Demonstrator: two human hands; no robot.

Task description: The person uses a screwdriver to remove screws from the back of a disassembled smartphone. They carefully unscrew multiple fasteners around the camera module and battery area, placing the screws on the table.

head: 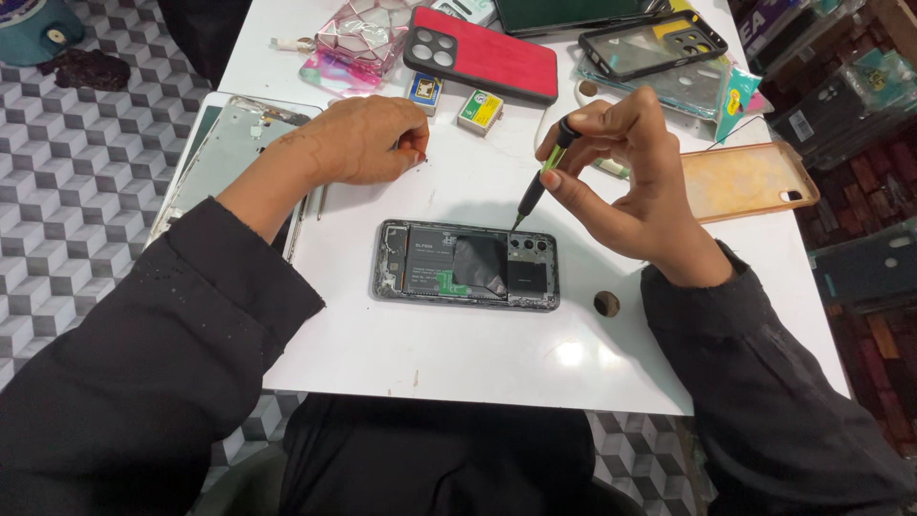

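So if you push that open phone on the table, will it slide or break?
The phone lies flat on a smooth white table, so it would probably slide, not roll or tip. Its back is off and the inner parts show, so it is likely fragile there. The right hand holds a screwdriver just above it.

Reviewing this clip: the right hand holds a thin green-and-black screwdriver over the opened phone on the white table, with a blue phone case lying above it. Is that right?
Not quite. The head view shows the phone case is red, not blue. The rest stands: the right hand holds the thin green-and-black screwdriver over the opened phone on the white table.
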